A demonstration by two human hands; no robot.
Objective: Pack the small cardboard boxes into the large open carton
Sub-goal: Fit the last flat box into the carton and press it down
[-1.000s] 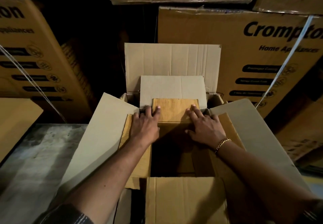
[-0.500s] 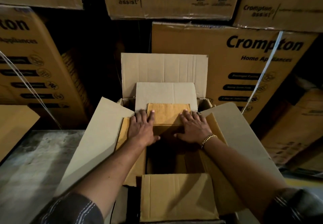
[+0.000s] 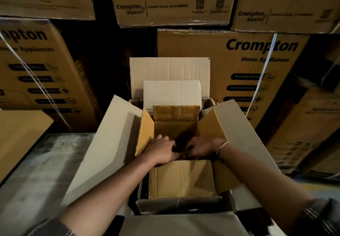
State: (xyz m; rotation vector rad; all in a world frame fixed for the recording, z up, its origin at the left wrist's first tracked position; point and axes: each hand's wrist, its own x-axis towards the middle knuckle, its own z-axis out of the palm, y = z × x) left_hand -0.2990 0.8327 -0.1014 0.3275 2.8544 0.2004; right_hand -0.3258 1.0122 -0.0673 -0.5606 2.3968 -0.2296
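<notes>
Item: small cardboard box (image 3: pixel 184 178), brown corrugated, seated inside the large open carton (image 3: pixel 103 149) and filling most of its width, its own four flaps standing up and splayed.

Handling, judged: light for its bulk; walls stiff along the flutes, but flaps floppy and apt to crease (matte board, not slippery); corners likely to crush if forced down.

Best hold: flat palms on opposite side walls or under the base, never by a flap alone.

Left hand (image 3: pixel 161 150) and right hand (image 3: pixel 202 148): both reach over the near flap into the box's shadowed mouth, close together, fingers curled downward. Whether they pinch anything cannot be told, the tips being lost in the dark. Bracelet (image 3: pixel 222 145) on the right wrist.

Carton: pale grey flaps open on all sides, standing on a grey surface (image 3: pixel 36 162).

Behind: stacked printed cartons (image 3: pixel 211 55), some strapped.
</notes>
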